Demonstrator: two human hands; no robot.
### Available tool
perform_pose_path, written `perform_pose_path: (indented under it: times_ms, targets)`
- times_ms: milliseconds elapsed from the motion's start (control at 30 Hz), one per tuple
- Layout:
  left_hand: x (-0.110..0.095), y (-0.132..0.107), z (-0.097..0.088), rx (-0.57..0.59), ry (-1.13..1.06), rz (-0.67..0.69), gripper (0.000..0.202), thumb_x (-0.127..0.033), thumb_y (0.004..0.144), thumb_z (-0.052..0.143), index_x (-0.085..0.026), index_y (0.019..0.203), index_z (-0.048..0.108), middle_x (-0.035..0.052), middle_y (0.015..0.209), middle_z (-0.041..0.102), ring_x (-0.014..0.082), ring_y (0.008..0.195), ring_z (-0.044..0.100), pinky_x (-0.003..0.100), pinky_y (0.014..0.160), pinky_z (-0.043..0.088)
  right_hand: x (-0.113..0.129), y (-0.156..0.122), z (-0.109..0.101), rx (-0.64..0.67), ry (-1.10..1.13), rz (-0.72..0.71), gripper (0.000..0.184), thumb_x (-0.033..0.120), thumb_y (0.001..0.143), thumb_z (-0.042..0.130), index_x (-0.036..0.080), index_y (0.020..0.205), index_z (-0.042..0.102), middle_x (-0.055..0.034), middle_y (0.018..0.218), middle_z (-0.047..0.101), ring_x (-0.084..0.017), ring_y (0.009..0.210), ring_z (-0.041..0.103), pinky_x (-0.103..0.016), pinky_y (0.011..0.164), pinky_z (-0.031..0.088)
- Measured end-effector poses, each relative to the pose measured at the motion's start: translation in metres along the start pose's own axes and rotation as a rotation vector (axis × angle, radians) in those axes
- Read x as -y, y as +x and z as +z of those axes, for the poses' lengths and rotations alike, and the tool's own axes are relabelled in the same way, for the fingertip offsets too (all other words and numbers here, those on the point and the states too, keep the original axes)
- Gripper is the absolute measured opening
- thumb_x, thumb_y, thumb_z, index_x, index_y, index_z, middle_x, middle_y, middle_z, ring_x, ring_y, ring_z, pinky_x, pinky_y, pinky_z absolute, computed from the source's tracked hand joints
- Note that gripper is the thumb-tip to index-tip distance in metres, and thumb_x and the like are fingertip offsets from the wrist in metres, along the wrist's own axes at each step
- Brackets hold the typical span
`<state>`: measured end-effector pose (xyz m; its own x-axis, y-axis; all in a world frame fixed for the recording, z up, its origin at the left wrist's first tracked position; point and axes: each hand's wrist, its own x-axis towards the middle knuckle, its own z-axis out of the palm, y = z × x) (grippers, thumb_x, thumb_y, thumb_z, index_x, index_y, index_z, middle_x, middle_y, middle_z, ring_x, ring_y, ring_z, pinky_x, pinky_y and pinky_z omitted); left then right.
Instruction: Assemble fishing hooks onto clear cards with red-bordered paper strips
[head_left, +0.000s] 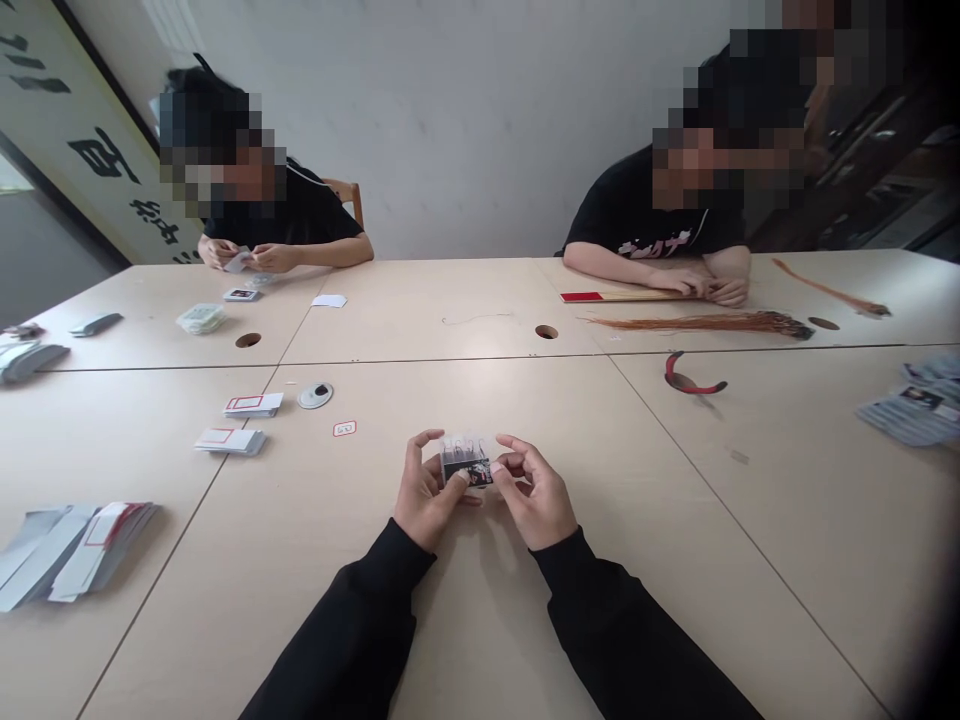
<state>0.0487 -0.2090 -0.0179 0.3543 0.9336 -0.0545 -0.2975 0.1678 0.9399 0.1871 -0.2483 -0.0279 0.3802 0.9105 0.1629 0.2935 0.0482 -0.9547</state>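
A small clear plastic box (466, 448) with a black printed label is held above the table in front of me. Inside it show several thin dark curved pieces that look like hooks. My left hand (429, 495) grips the box's left side, thumb on the label and index finger at the upper left edge. On the right, my right hand (536, 490) has its thumb against the label's right end, its index finger curled near the upper corner. Nearest on the table is a small white sticker with a red border (345, 429), left of the box.
To the left lie stacks of white cards (229, 441), long paper strips (105, 550) and a round white disc (315, 395). At right are a red curved object (694, 380), brown strands (697, 322) and printed packets (919, 405). Two people sit across the table (405, 310), hands busy.
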Motion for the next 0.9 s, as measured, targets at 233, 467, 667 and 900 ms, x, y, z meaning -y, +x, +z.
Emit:
perform_pose_path:
  times_ms: [233, 467, 667, 900]
  targets:
    - [-0.002, 0.003, -0.006, 0.032, -0.043, -0.02, 0.07, -0.033, 0.073, 0.072, -0.022, 0.131, 0.034, 0.005, 0.097, 0.06, 0.014, 0.065, 0.062, 0.034, 0.055, 0.06, 0.003, 0.002, 0.002, 0.094, 0.27, 0.155, 0.044, 0.053, 0.076, 0.062, 0.016, 0.1, 0.059, 0.0039, 0.06, 0.05, -0.01, 0.045, 0.046, -0.022, 0.038, 0.042]
    - [0.005, 0.007, -0.009, 0.092, -0.071, 0.022, 0.053, -0.029, 0.071, 0.074, -0.014, 0.114, 0.049, 0.0108, 0.103, 0.065, 0.0195, 0.094, 0.062, 0.037, 0.088, 0.052, 0.011, -0.001, 0.005, 0.141, 0.517, 0.36, 0.044, 0.051, 0.067, 0.073, 0.017, 0.087, 0.054, -0.0017, 0.069, 0.065, -0.013, 0.054, 0.058, -0.025, 0.047, 0.051]
    - [0.004, 0.005, -0.006, 0.057, -0.071, -0.006, 0.063, -0.031, 0.072, 0.073, -0.018, 0.121, 0.036, 0.0058, 0.087, 0.067, 0.0183, 0.075, 0.066, 0.038, 0.073, 0.057, 0.005, 0.0, 0.003, 0.152, 0.301, 0.25, 0.042, 0.058, 0.074, 0.063, 0.017, 0.077, 0.056, 0.0011, 0.057, 0.057, -0.011, 0.047, 0.052, -0.023, 0.041, 0.045]
    - [0.002, 0.003, -0.004, 0.079, 0.087, -0.005, 0.052, -0.041, 0.075, 0.066, -0.017, 0.118, 0.05, 0.0009, 0.076, 0.057, 0.0113, 0.052, 0.055, 0.025, 0.041, 0.051, 0.003, 0.004, -0.006, -0.08, -0.1, -0.17, 0.036, 0.04, 0.085, 0.054, 0.02, 0.115, 0.054, -0.0056, 0.094, 0.059, -0.016, 0.078, 0.059, -0.029, 0.065, 0.052]
